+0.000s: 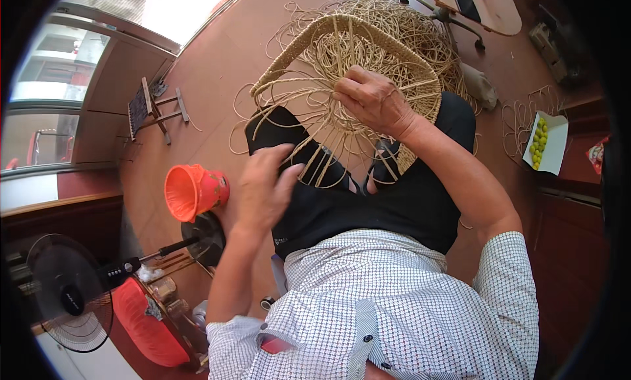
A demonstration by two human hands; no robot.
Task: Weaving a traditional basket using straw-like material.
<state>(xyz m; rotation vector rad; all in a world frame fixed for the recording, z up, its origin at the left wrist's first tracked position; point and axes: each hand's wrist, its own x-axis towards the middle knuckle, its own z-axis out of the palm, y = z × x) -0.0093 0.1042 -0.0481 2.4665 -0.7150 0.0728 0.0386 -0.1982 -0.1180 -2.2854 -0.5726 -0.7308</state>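
Observation:
A half-woven straw-coloured basket (407, 58) rests on my lap, its rim tilted away from me and loose cane strands (315, 160) fanning out toward my knees. My right hand (374, 100) lies on the inside of the weave, fingers curled and pressing on the strands. My left hand (263, 183) is lower, at the basket's near left edge, with its fingers pinching loose strands. I sit in black trousers and a patterned white shirt.
An orange plastic bucket (190, 190) lies on its side on the red floor at my left. A black fan (66, 294) stands lower left, a small wooden stool (154, 107) further off. A white tray of green fruit (544, 143) sits at right.

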